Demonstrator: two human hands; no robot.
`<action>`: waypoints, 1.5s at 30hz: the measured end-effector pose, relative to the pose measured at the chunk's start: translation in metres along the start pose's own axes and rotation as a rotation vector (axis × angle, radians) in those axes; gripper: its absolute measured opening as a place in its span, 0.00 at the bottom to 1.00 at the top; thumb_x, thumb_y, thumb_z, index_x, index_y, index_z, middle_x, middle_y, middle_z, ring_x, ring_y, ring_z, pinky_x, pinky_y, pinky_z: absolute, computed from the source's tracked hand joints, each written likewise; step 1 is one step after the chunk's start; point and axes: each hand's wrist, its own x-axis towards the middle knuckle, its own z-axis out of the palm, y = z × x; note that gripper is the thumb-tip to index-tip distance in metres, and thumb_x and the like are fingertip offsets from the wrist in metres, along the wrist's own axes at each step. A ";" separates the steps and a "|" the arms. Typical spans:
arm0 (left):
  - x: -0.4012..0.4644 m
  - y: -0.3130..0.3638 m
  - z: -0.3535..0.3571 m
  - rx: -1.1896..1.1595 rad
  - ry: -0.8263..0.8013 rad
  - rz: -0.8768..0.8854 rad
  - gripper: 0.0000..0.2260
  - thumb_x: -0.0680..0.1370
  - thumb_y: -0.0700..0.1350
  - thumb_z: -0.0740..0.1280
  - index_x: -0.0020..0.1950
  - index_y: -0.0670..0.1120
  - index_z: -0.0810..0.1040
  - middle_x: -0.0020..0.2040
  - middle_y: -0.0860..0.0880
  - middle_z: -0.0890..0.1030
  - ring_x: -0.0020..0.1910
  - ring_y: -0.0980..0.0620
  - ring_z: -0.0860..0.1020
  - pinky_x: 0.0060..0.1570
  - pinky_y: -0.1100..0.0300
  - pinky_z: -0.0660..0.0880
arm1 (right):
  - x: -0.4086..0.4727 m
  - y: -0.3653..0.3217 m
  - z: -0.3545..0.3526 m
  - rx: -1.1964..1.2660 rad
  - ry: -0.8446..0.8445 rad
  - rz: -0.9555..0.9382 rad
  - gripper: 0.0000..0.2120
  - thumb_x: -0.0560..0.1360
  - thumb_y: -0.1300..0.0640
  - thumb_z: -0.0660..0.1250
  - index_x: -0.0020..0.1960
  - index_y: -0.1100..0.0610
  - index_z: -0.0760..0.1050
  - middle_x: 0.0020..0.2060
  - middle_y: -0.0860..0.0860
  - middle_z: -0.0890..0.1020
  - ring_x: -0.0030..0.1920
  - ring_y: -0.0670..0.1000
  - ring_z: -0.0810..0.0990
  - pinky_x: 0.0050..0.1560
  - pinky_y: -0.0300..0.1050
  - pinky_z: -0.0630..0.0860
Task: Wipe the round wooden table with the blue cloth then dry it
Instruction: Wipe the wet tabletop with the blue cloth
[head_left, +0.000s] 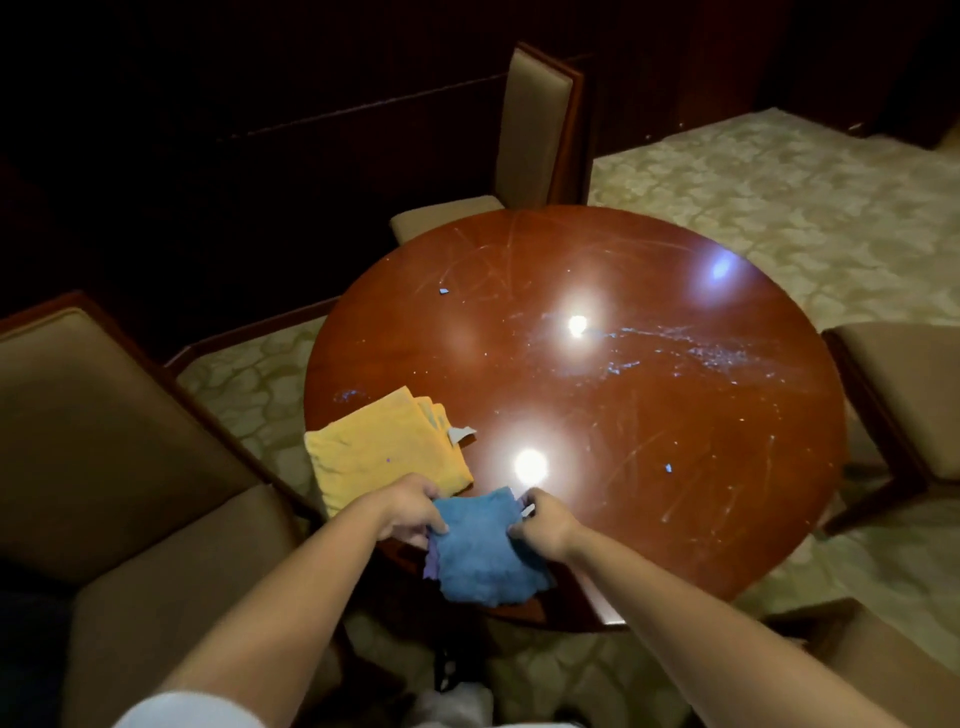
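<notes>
Both hands — left hand (413, 512), right hand (540, 525) — grip the blue cloth (480, 551) at the bench's (649, 415) 6 o'clock edge.

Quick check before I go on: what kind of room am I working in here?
Probably a hotel or restaurant dining room: a round wooden table ringed by matching upholstered chairs, on patterned carpet, with dark wood panelling behind.

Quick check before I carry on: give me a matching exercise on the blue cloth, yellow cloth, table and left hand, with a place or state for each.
Things:
1. blue cloth
2. yellow cloth
3. round wooden table
4. left hand

States:
A. folded, lying on the table's near left edge
B. smeared with streaks and specks
C. held between both hands
D. gripping a cloth's left side

Pairs: 1-C, 2-A, 3-B, 4-D
</notes>
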 end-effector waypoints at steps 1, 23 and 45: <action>-0.003 -0.005 0.001 -0.015 0.019 -0.016 0.10 0.76 0.29 0.64 0.43 0.44 0.74 0.38 0.46 0.77 0.24 0.58 0.79 0.29 0.63 0.78 | -0.001 -0.001 0.005 -0.010 -0.011 -0.019 0.12 0.72 0.61 0.68 0.50 0.55 0.66 0.44 0.53 0.77 0.44 0.52 0.76 0.41 0.42 0.71; 0.012 -0.094 0.019 0.934 0.289 0.546 0.30 0.81 0.55 0.55 0.78 0.43 0.48 0.78 0.49 0.46 0.77 0.54 0.44 0.72 0.64 0.42 | 0.003 0.007 0.058 -0.935 0.014 -0.502 0.41 0.69 0.40 0.27 0.79 0.54 0.46 0.78 0.51 0.46 0.78 0.52 0.45 0.75 0.51 0.43; 0.008 -0.083 0.033 1.043 0.165 0.731 0.26 0.81 0.53 0.57 0.76 0.44 0.57 0.78 0.48 0.50 0.77 0.53 0.48 0.72 0.64 0.48 | -0.036 0.046 0.079 -0.943 0.060 -0.283 0.32 0.82 0.46 0.36 0.70 0.65 0.66 0.67 0.58 0.73 0.68 0.55 0.71 0.71 0.50 0.49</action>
